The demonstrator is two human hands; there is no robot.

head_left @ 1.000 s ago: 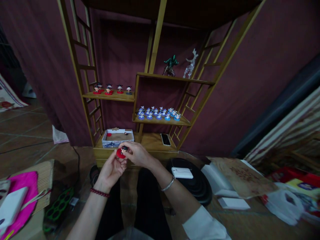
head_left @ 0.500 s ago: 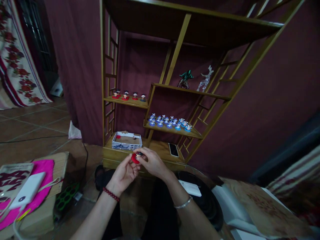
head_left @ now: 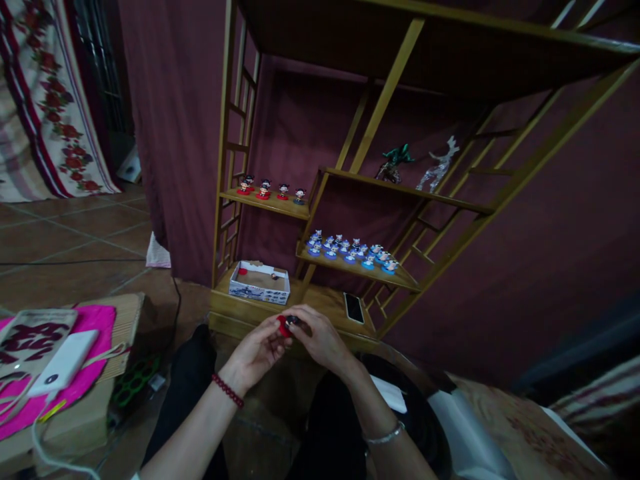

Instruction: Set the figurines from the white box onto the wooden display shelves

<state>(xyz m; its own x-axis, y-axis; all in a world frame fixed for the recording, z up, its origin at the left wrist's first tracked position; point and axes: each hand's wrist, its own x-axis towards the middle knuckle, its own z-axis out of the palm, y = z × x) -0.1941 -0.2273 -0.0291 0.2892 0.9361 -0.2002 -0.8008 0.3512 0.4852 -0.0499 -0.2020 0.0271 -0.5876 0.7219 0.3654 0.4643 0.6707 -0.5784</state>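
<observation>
Between my two hands is a small figurine with a dark head (head_left: 292, 321) on a red round base (head_left: 283, 327). My left hand (head_left: 257, 353) pinches the base, palm turned up. From the other side, my right hand (head_left: 323, 337) grips the figurine's head end with thumb and fingers, covering part of it. Just beyond my hands, on the bottom shelf, stands an open white box (head_left: 259, 291) holding a red piece (head_left: 243, 271) and a small dark-headed piece (head_left: 275, 276). Similar figurines (head_left: 264, 190) on mostly red bases stand on the left middle shelf.
Several blue-based figurines (head_left: 351, 255) fill the lower right shelf. A green figure (head_left: 396, 163) and a clear statue (head_left: 440, 165) stand above. A phone (head_left: 354, 308) lies on the bottom shelf. Left, a cardboard box (head_left: 65, 427) carries a white power bank (head_left: 66, 363).
The figurine has been tilted, its dark head now turned to the right in my fingers. The whole view has shifted slightly, so the shelf appears farther right. Both hands keep hold.
</observation>
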